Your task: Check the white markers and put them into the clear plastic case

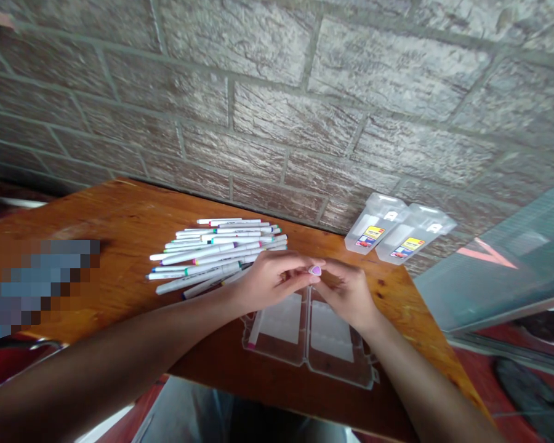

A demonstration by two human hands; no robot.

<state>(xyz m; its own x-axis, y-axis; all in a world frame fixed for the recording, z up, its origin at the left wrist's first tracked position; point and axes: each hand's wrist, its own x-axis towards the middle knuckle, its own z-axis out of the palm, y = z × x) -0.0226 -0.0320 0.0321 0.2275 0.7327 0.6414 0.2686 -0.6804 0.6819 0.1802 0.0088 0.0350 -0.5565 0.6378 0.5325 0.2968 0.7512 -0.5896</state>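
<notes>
Between the fingertips of both hands is a marker (314, 271), its purple end facing me and the rest of it hidden. My left hand (270, 277) pinches it from the left, and my right hand (348, 289) grips it from the right. Beneath them an open clear plastic case (307, 351) lies flat, hinged in the middle, with a white sheet or label in each half. One marker with a magenta end (253, 338) rests along the left side of the case. A loose pile of white markers (221, 243) with variously coloured ends lies beyond my left hand.
Two clear plastic cases (373, 237) (409, 246) with yellow and blue labels stand upright at the back right, near the stone block wall (277, 111). A blurred, pixelated patch (41, 283) covers the left of the wooden table (120, 215). A glass panel (503, 271) is at the right.
</notes>
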